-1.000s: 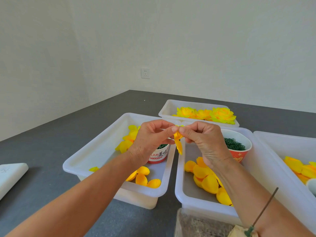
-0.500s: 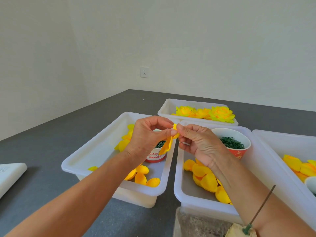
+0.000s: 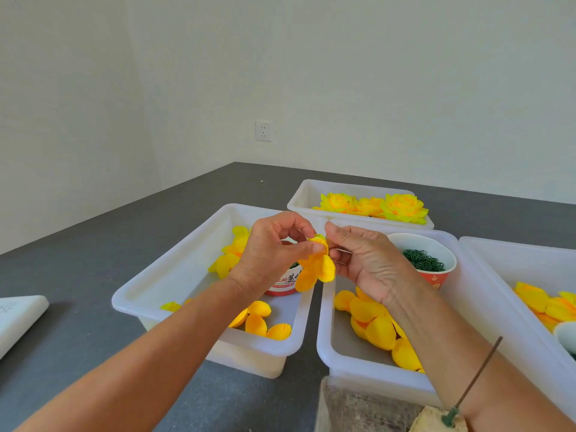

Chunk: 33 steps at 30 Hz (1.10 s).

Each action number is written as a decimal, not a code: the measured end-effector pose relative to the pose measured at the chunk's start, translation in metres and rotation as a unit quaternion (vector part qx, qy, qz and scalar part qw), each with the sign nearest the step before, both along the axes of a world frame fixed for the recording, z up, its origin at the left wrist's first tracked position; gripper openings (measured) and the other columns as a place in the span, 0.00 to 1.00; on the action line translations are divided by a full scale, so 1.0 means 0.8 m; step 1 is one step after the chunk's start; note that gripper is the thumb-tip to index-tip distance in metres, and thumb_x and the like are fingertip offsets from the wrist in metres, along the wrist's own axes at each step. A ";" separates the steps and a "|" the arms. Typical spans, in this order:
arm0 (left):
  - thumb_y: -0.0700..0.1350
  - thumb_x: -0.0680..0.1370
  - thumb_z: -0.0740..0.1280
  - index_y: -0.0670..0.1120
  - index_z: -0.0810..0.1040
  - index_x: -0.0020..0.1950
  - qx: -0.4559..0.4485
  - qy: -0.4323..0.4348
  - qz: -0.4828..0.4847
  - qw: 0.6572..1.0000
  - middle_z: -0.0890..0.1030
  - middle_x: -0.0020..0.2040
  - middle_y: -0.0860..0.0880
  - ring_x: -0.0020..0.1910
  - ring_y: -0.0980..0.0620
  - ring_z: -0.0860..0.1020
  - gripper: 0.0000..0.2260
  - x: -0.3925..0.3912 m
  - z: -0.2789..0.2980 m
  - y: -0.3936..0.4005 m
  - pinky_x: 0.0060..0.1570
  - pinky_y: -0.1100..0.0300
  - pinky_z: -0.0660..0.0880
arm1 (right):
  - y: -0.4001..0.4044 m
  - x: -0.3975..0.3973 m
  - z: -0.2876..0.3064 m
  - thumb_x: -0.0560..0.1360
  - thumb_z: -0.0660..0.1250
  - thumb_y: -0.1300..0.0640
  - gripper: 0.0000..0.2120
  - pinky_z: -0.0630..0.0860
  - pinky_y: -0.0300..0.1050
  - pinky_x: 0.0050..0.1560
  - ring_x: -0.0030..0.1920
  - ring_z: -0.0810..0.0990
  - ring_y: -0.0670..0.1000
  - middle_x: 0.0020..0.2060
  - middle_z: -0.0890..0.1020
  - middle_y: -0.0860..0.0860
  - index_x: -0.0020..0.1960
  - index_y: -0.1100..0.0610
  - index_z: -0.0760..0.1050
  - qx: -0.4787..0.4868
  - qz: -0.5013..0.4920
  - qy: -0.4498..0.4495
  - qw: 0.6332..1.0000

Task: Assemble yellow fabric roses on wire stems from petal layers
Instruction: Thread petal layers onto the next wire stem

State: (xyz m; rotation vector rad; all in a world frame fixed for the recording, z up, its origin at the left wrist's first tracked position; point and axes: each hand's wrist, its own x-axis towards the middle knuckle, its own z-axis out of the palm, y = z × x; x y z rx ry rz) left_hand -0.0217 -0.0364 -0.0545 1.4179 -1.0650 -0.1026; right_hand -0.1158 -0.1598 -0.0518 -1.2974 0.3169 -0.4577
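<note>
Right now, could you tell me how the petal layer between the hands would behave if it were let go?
The petal layer probably flops: its lobes droop below the left hand pinching it. It looks thin and light, so it would likely flutter down, not roll.

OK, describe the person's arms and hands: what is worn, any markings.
Both forearms are bare as far as the picture shows: no sleeves, no gloves. The left hand and the right hand show no rings, and neither wrist shows a watch or band. I see no markings. Fingernails are short and unpainted where they show.
</note>
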 end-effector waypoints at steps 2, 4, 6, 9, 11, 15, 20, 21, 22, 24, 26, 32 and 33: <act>0.32 0.68 0.73 0.40 0.78 0.40 0.000 0.007 -0.005 1.000 0.79 0.38 0.39 0.36 0.48 0.77 0.07 0.001 0.000 0.001 0.41 0.50 0.77 | 0.000 -0.002 0.000 0.56 0.74 0.54 0.12 0.78 0.37 0.29 0.26 0.77 0.44 0.28 0.80 0.51 0.36 0.59 0.79 -0.016 0.010 0.004 1.000; 0.31 0.68 0.73 0.42 0.77 0.39 0.005 0.001 -0.010 1.000 0.79 0.37 0.44 0.37 0.50 0.77 0.09 0.000 -0.001 0.001 0.40 0.53 0.76 | -0.001 -0.003 0.000 0.59 0.74 0.57 0.09 0.78 0.38 0.30 0.26 0.78 0.45 0.27 0.80 0.52 0.36 0.60 0.80 -0.028 0.016 0.009 0.999; 0.30 0.67 0.73 0.44 0.77 0.38 0.006 -0.013 -0.010 1.000 0.78 0.38 0.47 0.38 0.52 0.76 0.11 0.000 -0.001 0.000 0.40 0.56 0.76 | 0.000 -0.003 0.000 0.66 0.72 0.62 0.03 0.78 0.38 0.30 0.26 0.79 0.46 0.27 0.81 0.53 0.37 0.61 0.79 -0.031 0.014 0.010 0.999; 0.29 0.67 0.73 0.45 0.76 0.38 0.001 -0.029 -0.010 1.000 0.77 0.39 0.46 0.39 0.51 0.76 0.12 0.001 -0.003 -0.001 0.40 0.57 0.77 | -0.001 -0.002 0.000 0.73 0.66 0.67 0.06 0.79 0.39 0.29 0.26 0.79 0.47 0.26 0.80 0.54 0.37 0.62 0.77 -0.018 -0.003 0.022 1.000; 0.29 0.68 0.72 0.43 0.77 0.39 0.002 -0.044 -0.008 0.999 0.77 0.41 0.41 0.40 0.49 0.76 0.11 -0.001 -0.005 -0.001 0.41 0.57 0.78 | 0.001 -0.002 -0.001 0.75 0.64 0.67 0.07 0.78 0.39 0.29 0.26 0.79 0.46 0.27 0.80 0.54 0.38 0.63 0.76 -0.025 -0.018 0.029 0.999; 0.35 0.69 0.75 0.40 0.77 0.38 0.005 -0.020 0.009 1.000 0.78 0.41 0.40 0.39 0.51 0.77 0.06 -0.003 -0.005 -0.003 0.42 0.59 0.78 | 0.009 0.004 -0.005 0.78 0.61 0.67 0.08 0.79 0.37 0.32 0.27 0.78 0.44 0.30 0.79 0.54 0.40 0.63 0.74 -0.201 -0.089 0.020 0.975; 0.38 0.69 0.75 0.38 0.76 0.39 0.008 0.094 0.018 0.995 0.80 0.35 0.40 0.34 0.48 0.80 0.08 0.002 -0.001 -0.001 0.41 0.53 0.78 | 0.017 0.003 -0.006 0.77 0.62 0.67 0.05 0.78 0.48 0.41 0.34 0.79 0.52 0.31 0.78 0.52 0.43 0.63 0.74 -0.407 -0.130 -0.019 0.904; 0.38 0.69 0.75 0.39 0.75 0.39 0.008 0.123 0.020 0.992 0.79 0.33 0.43 0.31 0.50 0.80 0.09 0.003 0.000 -0.002 0.37 0.55 0.80 | 0.017 0.002 -0.006 0.77 0.62 0.67 0.05 0.78 0.48 0.42 0.35 0.80 0.53 0.31 0.78 0.52 0.43 0.63 0.73 -0.424 -0.138 -0.027 0.895; 0.38 0.69 0.75 0.40 0.74 0.39 0.013 0.149 0.026 0.988 0.78 0.31 0.46 0.29 0.52 0.78 0.10 0.003 0.001 -0.002 0.33 0.58 0.79 | 0.018 0.002 -0.006 0.77 0.62 0.67 0.05 0.78 0.48 0.42 0.36 0.80 0.54 0.32 0.78 0.53 0.43 0.64 0.73 -0.439 -0.146 -0.034 0.886; 0.40 0.70 0.74 0.40 0.74 0.38 0.047 0.188 0.027 0.981 0.77 0.28 0.48 0.25 0.53 0.76 0.09 0.003 0.003 -0.002 0.28 0.60 0.77 | 0.019 0.002 -0.006 0.76 0.62 0.68 0.04 0.78 0.50 0.43 0.38 0.81 0.56 0.34 0.79 0.56 0.43 0.65 0.73 -0.458 -0.154 -0.049 0.874; 0.40 0.72 0.72 0.39 0.77 0.38 0.084 0.233 -0.007 0.969 0.79 0.30 0.45 0.26 0.53 0.76 0.06 0.004 0.005 0.000 0.27 0.62 0.76 | 0.021 0.003 -0.006 0.76 0.62 0.69 0.04 0.78 0.53 0.45 0.39 0.81 0.57 0.38 0.79 0.60 0.43 0.68 0.73 -0.464 -0.153 -0.064 0.870; 0.33 0.73 0.68 0.36 0.80 0.44 0.098 0.203 -0.007 0.974 0.79 0.33 0.44 0.27 0.55 0.76 0.02 0.000 0.005 -0.001 0.26 0.64 0.74 | 0.016 0.006 -0.008 0.76 0.62 0.69 0.04 0.76 0.47 0.45 0.42 0.77 0.60 0.40 0.78 0.62 0.43 0.68 0.72 -0.501 -0.192 -0.056 0.842; 0.33 0.73 0.67 0.37 0.79 0.42 0.093 0.184 0.002 0.978 0.78 0.32 0.44 0.27 0.54 0.76 0.02 -0.001 0.005 -0.003 0.26 0.63 0.74 | 0.016 0.007 -0.008 0.76 0.61 0.68 0.04 0.76 0.40 0.42 0.41 0.78 0.58 0.41 0.78 0.62 0.42 0.66 0.71 -0.495 -0.201 -0.055 0.843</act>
